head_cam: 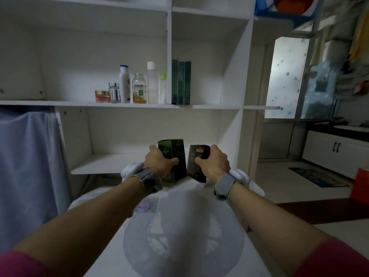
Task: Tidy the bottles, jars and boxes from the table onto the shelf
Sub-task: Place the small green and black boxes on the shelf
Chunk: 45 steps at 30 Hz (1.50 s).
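Note:
My left hand [159, 162] grips a dark green box [174, 152], and my right hand [214, 161] grips a black box [196, 159] beside it. Both boxes are upright at the far end of the white table [179, 226], in front of the low shelf board [111, 163]. On the middle shelf [60, 102] stand a red jar [102, 96], a silver-capped jar [114, 92], a white bottle [124, 84], a clear bottle marked E [139, 88], a tall clear bottle [152, 82] and a small green-capped bottle [162, 89]. Dark green boxes [181, 82] stand in the compartment to their right.
A pale blue cloth [28, 166] hangs at the left of the shelf unit. A white upright divider [169, 56] splits the middle shelf. To the right are a frosted window [285, 76], a white cabinet [335, 150], a dark floor mat [317, 176] and a red object [360, 186].

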Each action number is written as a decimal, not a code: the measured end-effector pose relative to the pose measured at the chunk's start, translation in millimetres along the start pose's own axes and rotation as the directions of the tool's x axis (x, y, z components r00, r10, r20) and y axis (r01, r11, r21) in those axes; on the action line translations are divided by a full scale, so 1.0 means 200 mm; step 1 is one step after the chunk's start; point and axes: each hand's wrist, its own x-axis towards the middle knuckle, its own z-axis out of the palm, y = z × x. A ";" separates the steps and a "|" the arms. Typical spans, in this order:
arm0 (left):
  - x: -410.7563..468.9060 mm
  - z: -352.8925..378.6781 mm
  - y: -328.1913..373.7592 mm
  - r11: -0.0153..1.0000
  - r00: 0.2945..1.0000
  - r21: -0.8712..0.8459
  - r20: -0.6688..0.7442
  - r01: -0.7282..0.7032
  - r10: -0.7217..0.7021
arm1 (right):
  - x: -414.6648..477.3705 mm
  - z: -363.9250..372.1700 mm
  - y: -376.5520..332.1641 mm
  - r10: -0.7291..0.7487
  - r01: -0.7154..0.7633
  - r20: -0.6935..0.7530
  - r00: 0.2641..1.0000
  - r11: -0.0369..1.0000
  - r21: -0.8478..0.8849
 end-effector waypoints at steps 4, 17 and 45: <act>0.09 0.02 0.15 0.995 0.994 -0.020 -0.042 -0.101 0.100 | 0.12 -0.10 -0.05 -0.033 0.033 -0.076 0.997 0.999 -0.009; 0.34 0.11 0.58 0.953 0.951 -0.038 -0.090 -0.299 0.295 | 0.52 -0.41 -0.20 -0.147 0.144 -0.246 0.958 0.989 -0.030; 1.07 0.36 0.96 0.921 0.869 0.227 -0.321 -0.317 0.378 | 1.25 -0.27 -0.44 -0.184 0.193 -0.367 0.912 0.981 -0.012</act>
